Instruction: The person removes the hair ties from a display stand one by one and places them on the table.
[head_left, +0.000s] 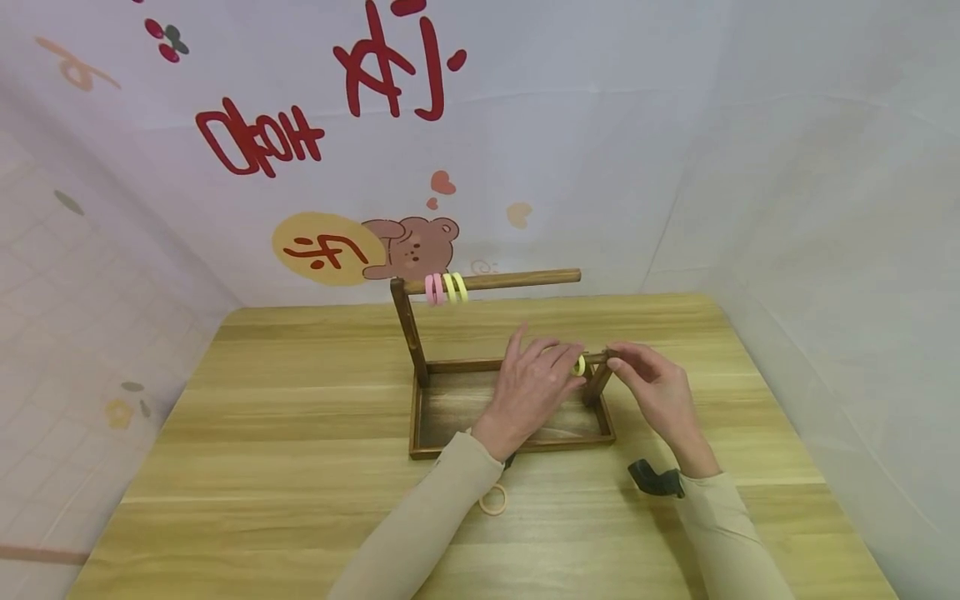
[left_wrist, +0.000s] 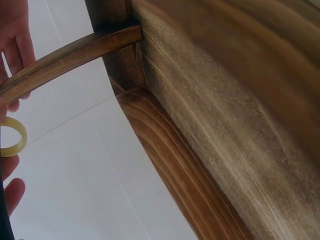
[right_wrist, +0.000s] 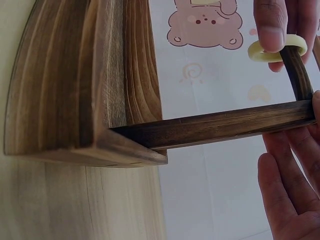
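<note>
A dark brown wooden stand [head_left: 513,447] has a tall post at its left and a short post [head_left: 597,384] at its right, each bearing a bar. My left hand [head_left: 528,387] pinches a yellow ring [right_wrist: 255,53] at the bar [right_wrist: 298,75] of the short post; the fingers hide part of both. My right hand [head_left: 660,392] holds the top of that post between thumb and fingers. On the long upper bar [head_left: 525,280] hang two pink rings [head_left: 430,290] and two yellow rings [head_left: 461,287], close to the tall post [head_left: 409,332].
A thin beige ring [head_left: 493,513] lies on the wooden table [head_left: 300,450] in front of the stand, beside my left forearm. A black wrist mount [head_left: 656,481] sticks out at my right wrist. Behind the table hangs a white printed cloth [head_left: 600,167].
</note>
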